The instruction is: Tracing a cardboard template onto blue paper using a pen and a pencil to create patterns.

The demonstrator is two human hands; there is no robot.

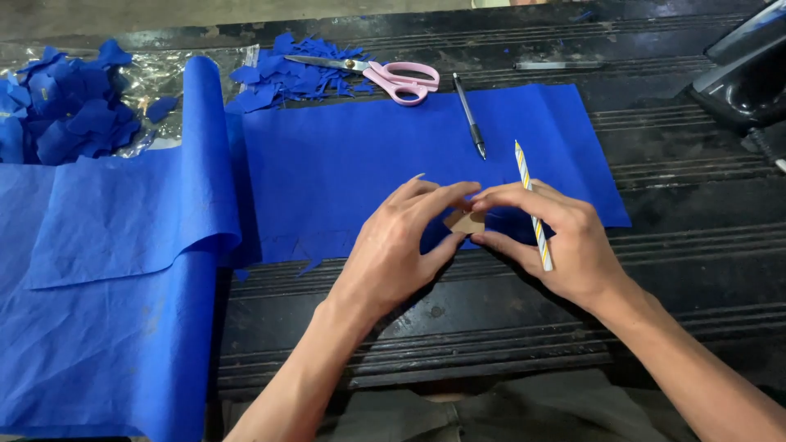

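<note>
— From the head view, what have we got in hand?

— Our left hand [401,245] and right hand [557,245] meet over the near edge of the blue fabric sheet [368,164]. Both pinch a small tan cardboard template [465,222] between thumb and fingertips, pressing it down on the cloth. The right hand also grips a striped pencil [532,205], its tip pointing away from us.

— So neither hand is loose?

— No, both are closed in a pinch: the left on the template alone, the right on template and pencil together.

— How do we keep this clean?

— We'd judge it best to hold the template flat with the left fingertips, keep the cloth smooth beneath it, and stay near the edge so little fabric is wasted.

— And around us?

— Pink-handled scissors [393,79] lie on a heap of blue fabric scraps [286,74] beyond the sheet, a black pen [469,115] just beside them. A rolled fold of blue cloth [205,155] sits to the left on the dark ridged table [491,327].
</note>
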